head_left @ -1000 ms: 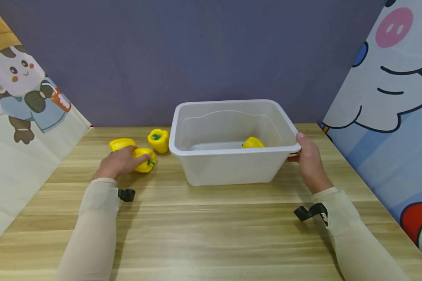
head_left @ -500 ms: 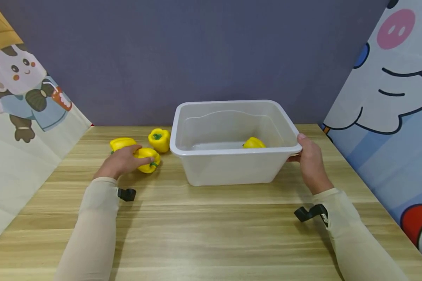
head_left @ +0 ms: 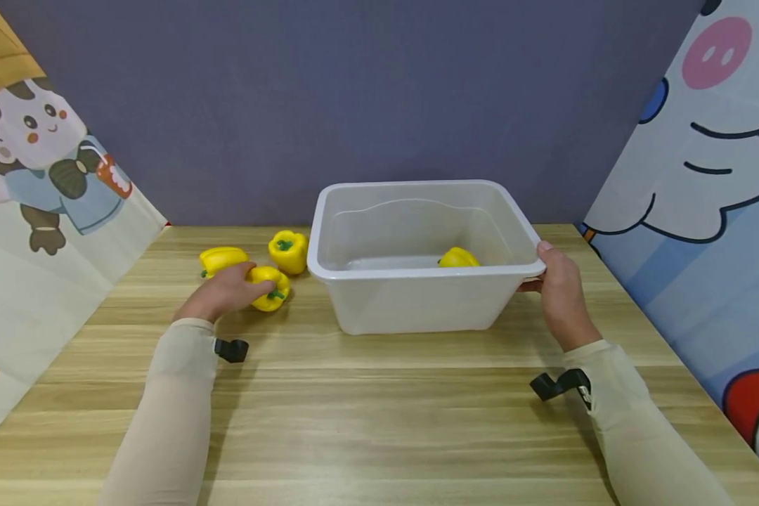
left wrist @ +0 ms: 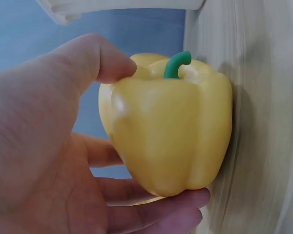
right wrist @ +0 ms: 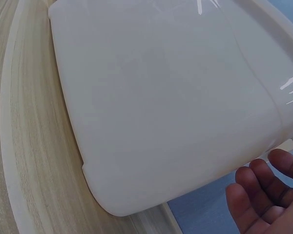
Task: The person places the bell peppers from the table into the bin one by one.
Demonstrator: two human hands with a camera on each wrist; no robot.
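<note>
Left hand on a pepper, right hand on the tub.
The left hand (head_left: 223, 295) grasped a yellow bell pepper (left wrist: 171, 129); the right hand (head_left: 559, 292) gripped the white plastic tub (head_left: 417, 302) rim.

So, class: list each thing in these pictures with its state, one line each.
left hand: grips a yellow pepper lying on the table
right hand: holds the white tub's rim
white tub: upright, open, one pepper inside
two other peppers: loose on the table

Two loose yellow peppers (head_left: 223, 258) (head_left: 287, 251) on wooden table (head_left: 379, 414); cartoon panels (head_left: 44, 211) either side.
</note>
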